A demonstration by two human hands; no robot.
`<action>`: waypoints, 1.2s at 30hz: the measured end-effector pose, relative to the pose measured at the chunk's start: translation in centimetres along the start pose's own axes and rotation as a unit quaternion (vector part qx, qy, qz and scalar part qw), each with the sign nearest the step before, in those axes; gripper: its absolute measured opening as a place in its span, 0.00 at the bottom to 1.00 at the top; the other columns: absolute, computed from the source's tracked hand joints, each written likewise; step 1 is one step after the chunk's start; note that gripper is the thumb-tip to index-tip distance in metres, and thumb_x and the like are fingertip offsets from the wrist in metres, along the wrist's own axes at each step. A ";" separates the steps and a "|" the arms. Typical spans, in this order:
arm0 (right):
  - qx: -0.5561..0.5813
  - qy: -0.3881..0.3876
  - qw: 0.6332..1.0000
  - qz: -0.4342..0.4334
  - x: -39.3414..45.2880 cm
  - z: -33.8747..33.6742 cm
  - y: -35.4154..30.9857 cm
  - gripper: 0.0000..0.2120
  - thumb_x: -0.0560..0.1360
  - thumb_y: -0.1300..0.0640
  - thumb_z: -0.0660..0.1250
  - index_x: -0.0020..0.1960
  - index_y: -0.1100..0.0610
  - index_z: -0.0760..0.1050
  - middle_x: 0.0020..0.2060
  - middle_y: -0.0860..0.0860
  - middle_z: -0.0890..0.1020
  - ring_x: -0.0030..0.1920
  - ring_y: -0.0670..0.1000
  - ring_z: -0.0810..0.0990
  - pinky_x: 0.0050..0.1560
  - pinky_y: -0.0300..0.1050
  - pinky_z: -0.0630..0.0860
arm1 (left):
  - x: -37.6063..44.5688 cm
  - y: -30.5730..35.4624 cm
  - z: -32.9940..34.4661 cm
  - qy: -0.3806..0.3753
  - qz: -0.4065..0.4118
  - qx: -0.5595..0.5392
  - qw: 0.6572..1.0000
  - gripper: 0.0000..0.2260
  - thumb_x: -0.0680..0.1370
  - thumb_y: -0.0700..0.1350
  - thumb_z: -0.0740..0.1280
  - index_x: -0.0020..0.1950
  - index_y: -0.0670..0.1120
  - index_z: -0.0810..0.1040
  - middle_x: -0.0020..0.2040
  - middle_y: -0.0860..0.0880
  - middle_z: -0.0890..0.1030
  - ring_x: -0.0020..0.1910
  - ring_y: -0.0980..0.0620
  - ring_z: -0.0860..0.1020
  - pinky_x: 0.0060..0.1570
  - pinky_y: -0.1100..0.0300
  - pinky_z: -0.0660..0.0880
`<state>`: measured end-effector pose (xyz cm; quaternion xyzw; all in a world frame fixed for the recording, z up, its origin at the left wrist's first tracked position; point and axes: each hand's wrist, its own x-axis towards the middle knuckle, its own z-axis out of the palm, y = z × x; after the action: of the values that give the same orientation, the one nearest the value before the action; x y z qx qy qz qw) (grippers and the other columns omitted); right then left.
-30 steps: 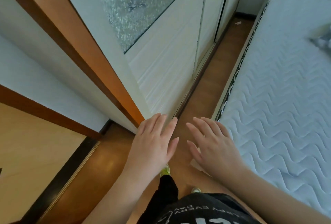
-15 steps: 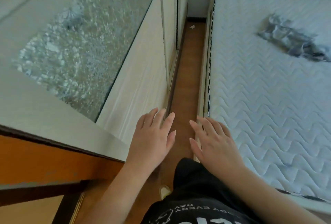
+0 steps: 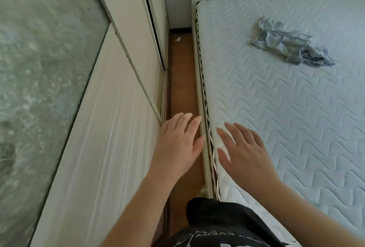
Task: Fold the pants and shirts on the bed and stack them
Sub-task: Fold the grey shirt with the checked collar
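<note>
Nearest to us is our own black shirt [image 3: 223, 225] with white lettering, at the bottom edge of the view. Above it our two bare forearms reach forward. Our left hand [image 3: 175, 144] hangs over the narrow strip of brown floor [image 3: 180, 81] between the wardrobe [image 3: 102, 148] and the bed [image 3: 296, 128]; its fingers are straight and lie close together, holding nothing, with the thumb out toward the bed frame. Our right hand [image 3: 245, 152] is out over the near edge of the mattress, palm down, fingers straight and slightly spread, also holding nothing (whether it touches the quilting or hovers just above it, we cannot tell).

To the left, the wardrobe's pale sliding doors run away from us, with a frosted, speckled glass panel [image 3: 39, 69] blurred at the far left. The floor strip runs on to a dark skirting at the wall, and a small white scrap [image 3: 178, 39] lies on it near that end.

On the bed, the white mattress shows a wavy quilted pattern and a dark-and-white braided edge. Well beyond our right hand, toward the far right of the mattress, lies a crumpled grey-blue garment [image 3: 288, 46], unfolded, in a loose heap with frayed edges. Which kind of garment it is we cannot tell.
</note>
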<state>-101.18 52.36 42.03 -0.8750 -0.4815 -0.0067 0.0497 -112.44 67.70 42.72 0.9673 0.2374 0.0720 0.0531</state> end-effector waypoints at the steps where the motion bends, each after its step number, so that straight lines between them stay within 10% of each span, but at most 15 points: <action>1: -0.004 -0.007 1.000 0.006 1.4 -0.2 0.9 0.22 0.78 0.48 0.63 0.70 0.55 0.73 0.68 0.55 0.75 0.69 0.58 0.73 0.69 0.55 0.67 | 1.9 -0.1 -0.1 0.002 0.014 0.003 1.000 0.22 0.81 0.56 0.56 0.73 0.49 0.70 0.68 0.48 0.74 0.70 0.46 0.70 0.68 0.48 0.68; 24: 0.016 0.046 0.971 0.235 24.6 0.6 10.0 0.23 0.79 0.47 0.61 0.70 0.55 0.72 0.69 0.55 0.74 0.69 0.57 0.72 0.69 0.55 0.68 | 36.2 -2.5 2.9 -0.013 0.273 0.019 0.962 0.22 0.82 0.56 0.54 0.73 0.48 0.70 0.70 0.44 0.73 0.72 0.43 0.69 0.73 0.45 0.63; 36: -0.016 0.073 0.888 0.453 33.3 -0.3 12.1 0.23 0.76 0.48 0.66 0.69 0.55 0.74 0.67 0.55 0.76 0.67 0.57 0.75 0.67 0.55 0.70 | 51.2 0.7 5.4 -0.054 0.470 -0.020 0.881 0.20 0.80 0.54 0.60 0.69 0.47 0.74 0.68 0.44 0.76 0.69 0.43 0.72 0.68 0.45 0.67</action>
<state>-73.16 73.92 43.37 -0.9958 -0.0277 -0.0550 0.0680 -66.29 90.61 43.35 0.9662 -0.2504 0.0409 0.0451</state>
